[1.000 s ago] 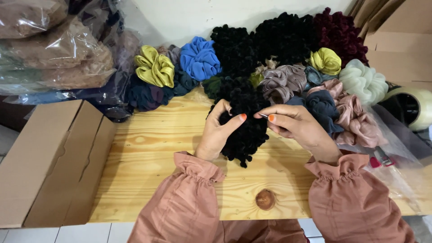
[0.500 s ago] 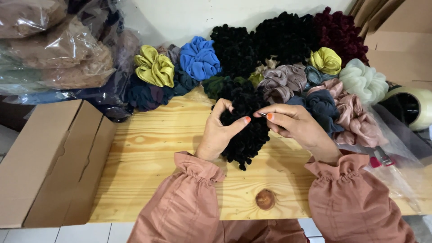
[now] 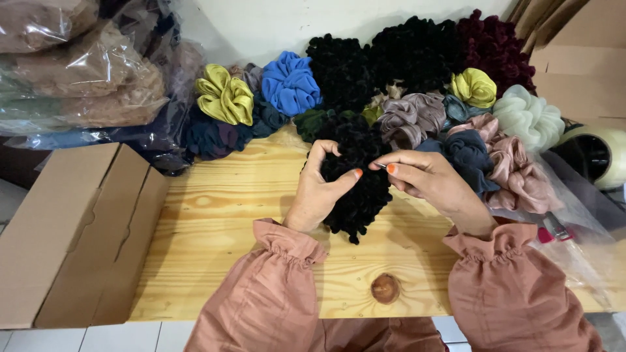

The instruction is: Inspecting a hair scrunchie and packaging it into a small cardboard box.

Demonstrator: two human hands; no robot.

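Note:
A fluffy black velvet scrunchie [image 3: 360, 186] lies on the pale wooden table [image 3: 215, 221] in front of me. My left hand [image 3: 319, 189] grips its left side, thumb across the front and fingers curled behind. My right hand [image 3: 430, 181] pinches its upper right edge between thumb and forefinger, and a small thin metal item shows at the fingertips. Both wrists wear gathered dusty-pink sleeves.
A heap of scrunchies lines the back: olive-yellow [image 3: 225, 98], blue [image 3: 290, 81], black [image 3: 385, 55], maroon [image 3: 489, 45], mint [image 3: 529, 117], pink [image 3: 518, 173]. Plastic bags of fabric [image 3: 78, 78] sit far left, a cardboard box [image 3: 65, 228] on the left, a tape roll [image 3: 596, 153] on the right.
My left fingers have curled further round the black scrunchie and lifted its top edge. My right hand has stayed at the same spot.

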